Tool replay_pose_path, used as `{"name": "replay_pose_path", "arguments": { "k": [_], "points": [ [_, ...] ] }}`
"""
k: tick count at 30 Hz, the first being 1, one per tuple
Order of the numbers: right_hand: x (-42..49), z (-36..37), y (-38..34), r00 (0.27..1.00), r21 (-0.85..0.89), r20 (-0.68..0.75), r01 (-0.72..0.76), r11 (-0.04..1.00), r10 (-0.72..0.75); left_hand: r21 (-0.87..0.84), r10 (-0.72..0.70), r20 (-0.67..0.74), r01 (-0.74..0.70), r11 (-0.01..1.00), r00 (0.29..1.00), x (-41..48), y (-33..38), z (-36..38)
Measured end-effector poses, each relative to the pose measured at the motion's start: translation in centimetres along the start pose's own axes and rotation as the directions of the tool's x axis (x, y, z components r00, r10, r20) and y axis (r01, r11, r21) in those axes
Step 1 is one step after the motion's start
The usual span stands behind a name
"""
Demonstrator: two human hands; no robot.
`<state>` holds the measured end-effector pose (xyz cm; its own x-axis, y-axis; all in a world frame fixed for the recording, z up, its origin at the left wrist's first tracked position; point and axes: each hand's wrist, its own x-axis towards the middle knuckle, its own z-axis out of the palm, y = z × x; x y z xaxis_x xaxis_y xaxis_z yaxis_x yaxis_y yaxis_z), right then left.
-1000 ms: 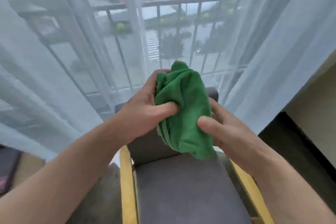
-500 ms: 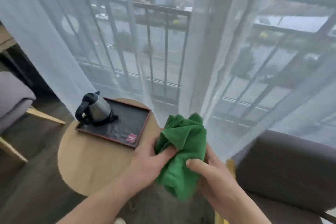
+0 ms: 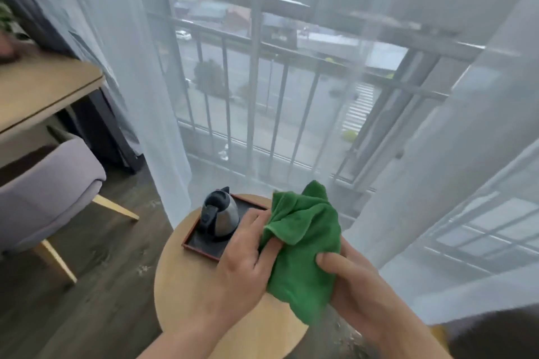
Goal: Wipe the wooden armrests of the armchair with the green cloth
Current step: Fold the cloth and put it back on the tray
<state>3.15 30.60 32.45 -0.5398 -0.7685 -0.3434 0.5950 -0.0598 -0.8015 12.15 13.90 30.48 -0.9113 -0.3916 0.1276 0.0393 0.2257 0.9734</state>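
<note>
Both hands, left hand (image 3: 242,259) and right hand (image 3: 354,285), clench the green cloth (image 3: 303,245) above the round bench's (image 3: 186,294) far edge; bunching it into a firm pad should wipe armrests better.

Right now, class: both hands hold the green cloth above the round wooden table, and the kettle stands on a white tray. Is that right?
Not quite. The kettle stands on a dark tray with a reddish-brown rim, not a white one; the head view shows it. The rest holds: the left hand and right hand hold the green cloth above the round wooden table.
</note>
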Motion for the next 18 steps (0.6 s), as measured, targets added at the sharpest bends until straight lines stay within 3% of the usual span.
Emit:
{"name": "replay_pose_path", "arguments": {
  "k": [6,12,18],
  "points": [
    [3.8,2.9,-6.3,0.999,0.009,0.037,0.036,0.999,-0.037,-0.038,0.019,-0.067,-0.021,0.999,0.998,5.2,4.9,-3.9],
    [9.3,3.0,-11.5,0.97,-0.041,-0.102,0.215,0.976,-0.219,-0.214,-0.12,-0.139,0.088,0.973,0.983,11.5,5.2,-6.4],
    [12.8,3.1,-13.3,0.886,-0.219,-0.222,0.361,0.907,-0.407,-0.339,-0.177,-0.079,0.14,0.93,0.981,16.2,3.7,-7.5]
  ]
}}
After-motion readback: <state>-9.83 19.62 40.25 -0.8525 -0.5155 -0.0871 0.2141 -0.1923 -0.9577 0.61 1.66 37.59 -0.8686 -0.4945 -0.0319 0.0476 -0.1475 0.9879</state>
